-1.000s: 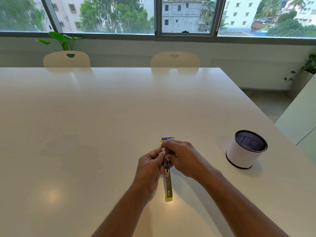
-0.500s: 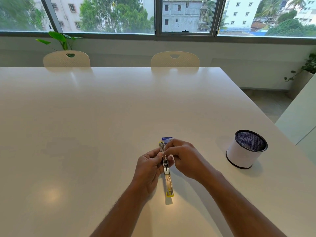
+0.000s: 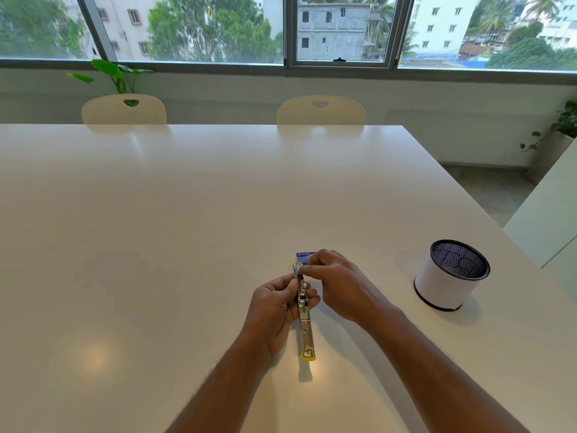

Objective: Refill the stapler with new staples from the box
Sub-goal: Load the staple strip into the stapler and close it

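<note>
A yellow and metal stapler [image 3: 306, 326] lies swung open flat, its long axis pointing away from me, held just above the white table [image 3: 156, 229]. My left hand [image 3: 274, 307] grips its middle from the left. My right hand [image 3: 340, 282] pinches at the far end of the metal staple channel with thumb and forefinger; whether a staple strip is between them is hidden. The small blue staple box [image 3: 304, 256] sits on the table just beyond the stapler, partly behind my right fingers.
A white cylindrical pen holder [image 3: 446, 279] with a black mesh rim stands to the right. Two cream chairs [image 3: 321, 110] are tucked in at the table's far edge, below a window. The table's right edge runs close past the holder.
My right fingers have shifted slightly toward the far tip of the stapler, and the stapler has tilted a little and sits a bit nearer to me. The box has not moved.
</note>
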Motion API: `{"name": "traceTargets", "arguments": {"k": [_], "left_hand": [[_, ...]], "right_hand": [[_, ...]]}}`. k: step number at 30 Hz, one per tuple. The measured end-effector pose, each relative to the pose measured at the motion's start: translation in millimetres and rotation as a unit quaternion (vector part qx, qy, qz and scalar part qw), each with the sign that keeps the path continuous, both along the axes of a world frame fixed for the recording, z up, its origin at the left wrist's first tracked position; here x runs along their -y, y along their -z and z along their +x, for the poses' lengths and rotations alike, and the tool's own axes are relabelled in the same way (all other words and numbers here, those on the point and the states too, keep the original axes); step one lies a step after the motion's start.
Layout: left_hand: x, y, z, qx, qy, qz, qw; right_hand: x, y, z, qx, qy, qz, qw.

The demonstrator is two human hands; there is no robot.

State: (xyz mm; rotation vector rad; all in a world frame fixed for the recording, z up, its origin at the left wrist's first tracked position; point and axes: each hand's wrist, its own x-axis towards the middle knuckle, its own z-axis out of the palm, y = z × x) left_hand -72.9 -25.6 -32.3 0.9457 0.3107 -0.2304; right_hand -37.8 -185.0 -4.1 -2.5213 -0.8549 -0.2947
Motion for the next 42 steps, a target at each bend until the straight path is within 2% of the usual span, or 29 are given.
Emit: {"name": "traceTargets", "arguments": {"k": [4,7,10,13,17,22,35,39,42], "left_hand": [[0.9,-3.3,-0.8,0.002,-0.004,-0.012,1.000],[1.6,-3.0,-0.7,0.006,-0.006,-0.014,1.000],[1.2,-1.9,-0.8,0.024,0.007,-0.004,1.000],[0.4,-2.0,0.0,0.028,0.006,-0.009,1.000],[1.6,-2.3,-1.3,0.034,0.011,-0.004,0.999],[0.6,-1.7,-2.3,0.036,0.010,-0.003,0.999],[-0.1,-1.5,-3.5,0.041,0.016,-0.008,0.999],[-0.1,0.1,-2.7,0.035,0.006,-0.007,0.999],[0.0,3.3,-0.2,0.030,0.005,-0.005,1.000]], "right_hand": [[-1.2,5.0,0.2,-0.005,0.017,0.024,1.000],[-1.7,1.4,-8.1,-0.031,0.036,0.167,0.985],[-0.4,-1.5,-22.1,-0.062,-0.013,0.271,0.960],[0.3,5.3,-28.4,-0.041,-0.042,0.244,0.968],[-2.2,13.5,-25.4,0.020,-0.011,0.221,0.975],[-10.8,16.6,-21.0,0.033,0.024,0.213,0.976],[-12.7,21.1,-18.3,-0.029,0.021,0.194,0.980],[-4.4,25.6,-29.3,-0.073,-0.015,0.231,0.970],[3.4,30.1,-38.7,-0.109,-0.067,0.210,0.969]]}}
